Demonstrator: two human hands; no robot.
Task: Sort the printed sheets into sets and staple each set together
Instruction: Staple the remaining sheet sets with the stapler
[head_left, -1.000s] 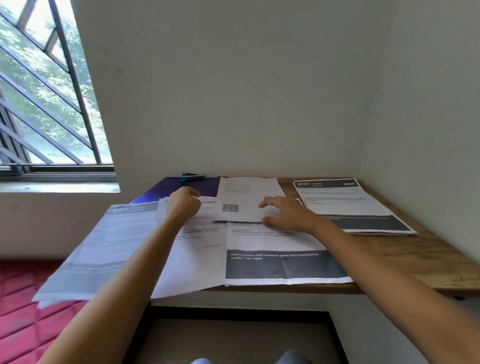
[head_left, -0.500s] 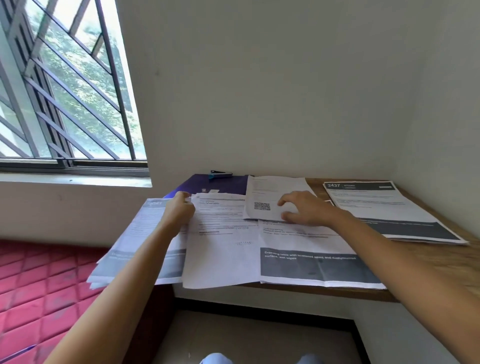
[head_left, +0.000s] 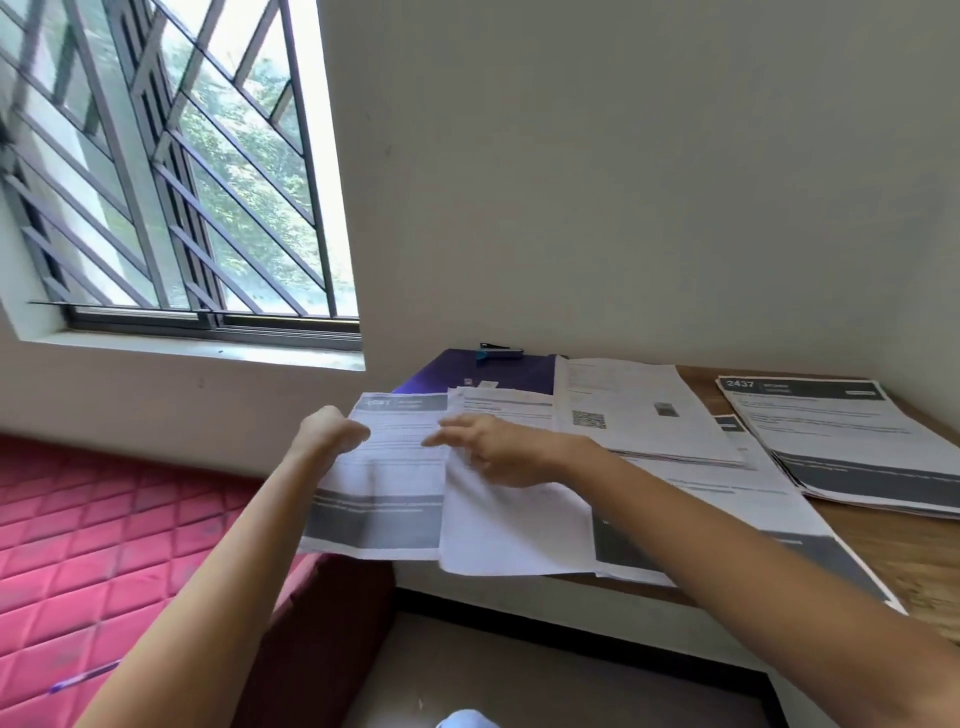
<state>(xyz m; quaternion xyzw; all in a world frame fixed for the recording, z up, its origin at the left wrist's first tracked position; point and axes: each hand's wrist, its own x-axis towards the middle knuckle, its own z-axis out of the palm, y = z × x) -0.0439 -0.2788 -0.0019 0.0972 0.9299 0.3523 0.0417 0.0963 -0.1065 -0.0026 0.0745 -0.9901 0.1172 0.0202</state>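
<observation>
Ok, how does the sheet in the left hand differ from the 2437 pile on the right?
The sheet is gripped at its left edge by the left hand and overhangs the desk; the 2437 pile lies flat on the desk, untouched. The sheet's header is blurred; the pile's reads 2437. The pile shows several stacked edges; the sheet's count is unclear. Both have a dark header and a dark bottom band.

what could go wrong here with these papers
The left sheets, gripped by the left hand, hang past the table edge and could slip off. The open right hand lies across overlapping middle sheets, so pulling might drag pages into the wrong set.
</observation>
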